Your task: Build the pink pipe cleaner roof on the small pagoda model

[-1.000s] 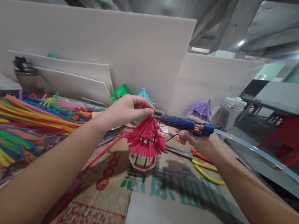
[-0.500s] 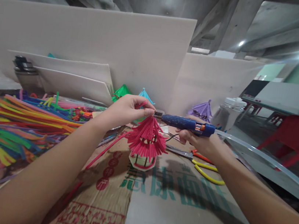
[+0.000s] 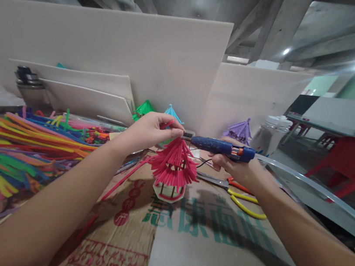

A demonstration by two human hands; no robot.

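A small pavilion model [image 3: 176, 168] stands upright on the cardboard, with a two-tiered roof of pinkish-red pipe cleaners, dark posts and a pale base. At its peak, my left hand [image 3: 158, 129] is closed in a pinch, and a short red pipe cleaner [image 3: 167, 124] shows between the fingers. My right hand [image 3: 231, 161] grips a blue hot glue gun [image 3: 212, 145] lying level, its dark nozzle at the roof tip beside my left fingertips. A long clear glue stick [image 3: 309, 182] trails from the gun's back. Whether the nozzle touches the pipe cleaner is hard to tell.
Many coloured pipe cleaners [image 3: 30, 147] lie at the left. Scissors with yellow and orange handles [image 3: 243, 204] rest at right. Behind are green [image 3: 145, 108], light blue [image 3: 172, 112] and purple [image 3: 240, 131] model roofs, a plastic jar [image 3: 271, 135] and white foam boards [image 3: 110, 44].
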